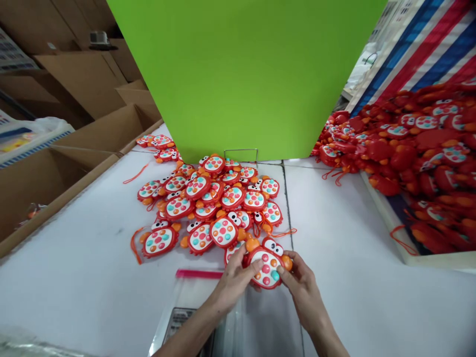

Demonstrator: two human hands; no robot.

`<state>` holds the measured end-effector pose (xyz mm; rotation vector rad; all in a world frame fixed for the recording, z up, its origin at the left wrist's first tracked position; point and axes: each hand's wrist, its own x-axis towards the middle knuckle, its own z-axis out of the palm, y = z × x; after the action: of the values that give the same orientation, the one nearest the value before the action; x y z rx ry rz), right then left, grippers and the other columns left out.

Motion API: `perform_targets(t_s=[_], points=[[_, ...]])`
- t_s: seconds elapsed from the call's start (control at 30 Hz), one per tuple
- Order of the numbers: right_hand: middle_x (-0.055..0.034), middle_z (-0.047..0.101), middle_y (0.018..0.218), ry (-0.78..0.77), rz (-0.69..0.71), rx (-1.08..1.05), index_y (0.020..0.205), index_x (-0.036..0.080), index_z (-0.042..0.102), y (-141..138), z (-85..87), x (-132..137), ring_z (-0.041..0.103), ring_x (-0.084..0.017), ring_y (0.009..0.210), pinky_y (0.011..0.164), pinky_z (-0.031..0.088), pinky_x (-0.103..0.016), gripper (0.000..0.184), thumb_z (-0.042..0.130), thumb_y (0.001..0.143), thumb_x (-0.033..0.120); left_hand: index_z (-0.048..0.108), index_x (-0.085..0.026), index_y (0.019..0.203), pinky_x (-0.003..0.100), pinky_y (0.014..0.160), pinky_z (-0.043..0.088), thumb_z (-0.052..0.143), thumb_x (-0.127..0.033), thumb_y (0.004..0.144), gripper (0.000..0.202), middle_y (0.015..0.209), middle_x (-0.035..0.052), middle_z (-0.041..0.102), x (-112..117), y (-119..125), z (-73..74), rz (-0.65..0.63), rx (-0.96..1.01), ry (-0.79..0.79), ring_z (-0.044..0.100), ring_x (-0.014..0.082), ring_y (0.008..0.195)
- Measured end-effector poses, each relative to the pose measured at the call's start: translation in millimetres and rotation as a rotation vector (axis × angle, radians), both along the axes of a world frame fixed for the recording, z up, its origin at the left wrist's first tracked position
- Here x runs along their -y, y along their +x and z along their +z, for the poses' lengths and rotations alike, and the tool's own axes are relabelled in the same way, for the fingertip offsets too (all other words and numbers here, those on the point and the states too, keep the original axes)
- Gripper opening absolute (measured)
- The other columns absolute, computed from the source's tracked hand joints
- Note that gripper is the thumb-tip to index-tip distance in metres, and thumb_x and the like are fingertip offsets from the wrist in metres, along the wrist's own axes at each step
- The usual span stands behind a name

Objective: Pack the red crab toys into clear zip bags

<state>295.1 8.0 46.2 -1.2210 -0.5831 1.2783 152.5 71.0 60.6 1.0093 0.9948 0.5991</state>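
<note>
A red crab toy point(265, 267) with a white face plate, coloured round buttons, big eyes and orange claws is held up between both hands. My left hand point(238, 270) grips its left side, thumb lying on the buttons. On its right side, my right hand point(299, 277) is closed around the edge with the thumb near the teal button. Just beyond lies a pile of similar crab toys point(197, 188), some with red cord loops. Below my left forearm is a clear plastic bag point(199, 287) with a pink top strip and a dark printed label, partly hidden by the arm.
A large green panel point(245, 79) stands behind the pile. At the right, a white tray point(394, 233) holds a big heap of crab toys point(420, 144) against striped sheeting point(420, 44). Open cardboard boxes point(92, 129) line the left edge of the white table point(85, 238).
</note>
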Motion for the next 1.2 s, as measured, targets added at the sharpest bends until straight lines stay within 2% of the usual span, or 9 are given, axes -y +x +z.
perform_targets(t_s=[0.1,0.23,0.33,0.43,0.57,0.7,0.93,1.03,1.2], points=[[-0.0056,0.063,0.096,-0.011,0.013,0.038,0.101,0.02,0.056,-0.5,6.6,-4.3,0.058,-0.02,0.085,0.074,0.048,-0.032,0.031,0.06,0.077,0.04,0.044,-0.02,0.122,0.022,0.057,0.05,0.059,-0.035,0.078,0.048,0.109,0.0077,0.059,-1.9,-1.2,-3.7,-0.001,0.009,0.035,0.061,0.0202,0.087],[-0.006,0.064,0.095,-0.014,0.002,0.16,0.101,0.019,0.057,1.9,8.2,-12.3,0.059,-0.021,0.083,0.069,0.049,-0.03,0.037,0.066,0.072,0.04,0.043,-0.02,0.123,0.025,0.056,0.051,0.06,-0.036,0.076,0.052,0.112,0.0096,0.057,-1.1,-0.8,2.5,-0.092,-0.067,0.058,0.061,0.0212,0.084],[-0.005,0.065,0.085,-0.03,0.054,0.208,0.096,0.017,0.059,5.1,6.8,-15.9,0.059,-0.018,0.073,0.064,0.048,-0.028,0.033,0.067,0.072,0.038,0.049,-0.02,0.119,0.029,0.072,0.05,0.062,-0.032,0.075,0.047,0.111,0.008,0.058,-0.4,-2.2,4.8,-0.123,-0.079,0.157,0.059,0.0222,0.092],[-0.0056,0.066,0.089,0.009,0.132,0.191,0.1,0.017,0.059,8.9,7.7,-14.5,0.059,-0.018,0.077,0.067,0.048,-0.028,0.031,0.064,0.075,0.035,0.051,-0.02,0.118,0.031,0.083,0.046,0.062,-0.03,0.076,0.044,0.109,0.0064,0.061,-0.1,-5.2,0.5,-0.121,-0.039,0.16,0.056,0.0226,0.098],[-0.0074,0.065,0.099,-0.008,0.185,0.071,0.111,0.019,0.055,13.0,10.4,-7.8,0.059,-0.019,0.083,0.071,0.048,-0.03,0.038,0.061,0.078,0.035,0.049,-0.021,0.12,0.032,0.082,0.047,0.061,-0.032,0.077,0.046,0.109,0.0062,0.061,0.5,-7.4,-5.0,-0.09,0.01,0.033,0.057,0.0222,0.096],[-0.009,0.065,0.102,-0.09,0.095,-0.025,0.115,0.02,0.052,10.5,11.0,-2.5,0.062,-0.021,0.083,0.068,0.05,-0.032,0.046,0.061,0.076,0.042,0.05,-0.022,0.118,0.03,0.08,0.048,0.063,-0.031,0.076,0.045,0.107,0.005,0.062,1.1,-5.7,-3.5,-0.041,0.055,-0.02,0.059,0.0207,0.094],[-0.0088,0.063,0.11,0.008,0.029,-0.042,0.12,0.021,0.046,-3.9,12.0,0.1,0.061,-0.025,0.094,0.081,0.051,-0.039,0.064,0.074,0.064,0.035,0.044,-0.017,0.124,0.027,0.052,0.05,0.059,-0.041,0.077,0.055,0.104,0.0125,0.061,4.5,-4.5,-3.9,0.02,0.094,-0.14,0.062,0.0221,0.078],[-0.0083,0.065,0.108,-0.002,-0.013,-0.011,0.118,0.021,0.047,-7.3,12.2,0.0,0.062,-0.024,0.093,0.079,0.052,-0.036,0.06,0.073,0.065,0.033,0.041,-0.017,0.126,0.029,0.055,0.052,0.054,-0.045,0.08,0.055,0.109,0.0137,0.058,7.1,-5.6,-0.3,0.002,0.081,-0.147,0.062,0.0214,0.079],[-0.0084,0.065,0.106,-0.017,-0.029,-0.002,0.116,0.019,0.048,-10.9,12.4,-0.1,0.062,-0.026,0.094,0.08,0.052,-0.038,0.059,0.073,0.065,0.036,0.045,-0.02,0.121,0.029,0.068,0.052,0.065,-0.03,0.073,0.053,0.109,0.0084,0.059,3.9,-9.4,9.7,-0.1,0.057,0.028,0.06,0.0209,0.086]])
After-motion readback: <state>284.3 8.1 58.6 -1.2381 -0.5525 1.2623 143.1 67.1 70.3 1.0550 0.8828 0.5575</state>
